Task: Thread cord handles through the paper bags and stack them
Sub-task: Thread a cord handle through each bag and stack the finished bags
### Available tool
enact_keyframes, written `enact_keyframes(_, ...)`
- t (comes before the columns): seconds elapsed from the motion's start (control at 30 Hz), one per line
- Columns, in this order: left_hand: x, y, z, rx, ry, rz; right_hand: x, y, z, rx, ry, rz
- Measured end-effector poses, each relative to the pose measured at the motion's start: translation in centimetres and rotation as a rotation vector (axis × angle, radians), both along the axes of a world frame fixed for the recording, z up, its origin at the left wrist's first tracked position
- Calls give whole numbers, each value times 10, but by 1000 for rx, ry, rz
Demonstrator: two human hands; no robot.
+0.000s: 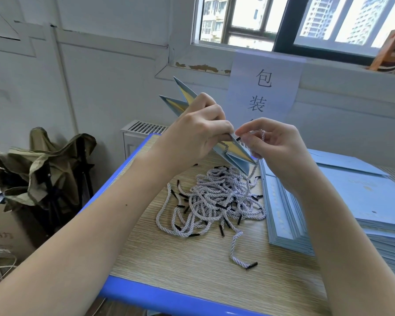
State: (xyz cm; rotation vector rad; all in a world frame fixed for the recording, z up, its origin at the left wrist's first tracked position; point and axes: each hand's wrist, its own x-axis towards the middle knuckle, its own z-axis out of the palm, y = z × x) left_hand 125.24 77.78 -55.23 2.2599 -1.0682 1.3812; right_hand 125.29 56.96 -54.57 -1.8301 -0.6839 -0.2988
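Note:
My left hand [198, 131] grips a flat, folded light-blue paper bag [232, 150] with a yellow inside, held edge-on above the table. My right hand [269, 142] pinches a pale twisted cord [253, 149] whose black tip sits at the bag's edge; the cord hangs down from my fingers. A heap of the same cords [217, 199] with black tips lies on the table below. A stack of flat blue bags [342, 206] lies to the right.
The wooden table [192, 258] has a blue rim. A white paper sign [263, 87] hangs under the window sill. Left of the table stand a folded olive camp chair [46, 165] and a cardboard box [7, 229].

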Motion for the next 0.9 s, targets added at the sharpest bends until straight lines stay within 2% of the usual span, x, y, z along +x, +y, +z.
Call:
enact_keyframes(0.27,0,-1,-2,5,-4,-5,2,-2,-2,-138,-100,-77)
enact_keyframes(0.37,0,-3,-2,-28,-13,-11,-2,1,-1,-114,-90,-28)
enact_keyframes(0.5,1,-3,-3,-67,-28,7,-4,1,1,36,-28,-11)
enact_keyframes(0.7,0,-2,-3,-96,-36,26,-7,-4,6,-101,-59,15)
enact_keyframes(0.9,1,-2,-4,-109,-53,34,-8,1,3,-98,-57,-8)
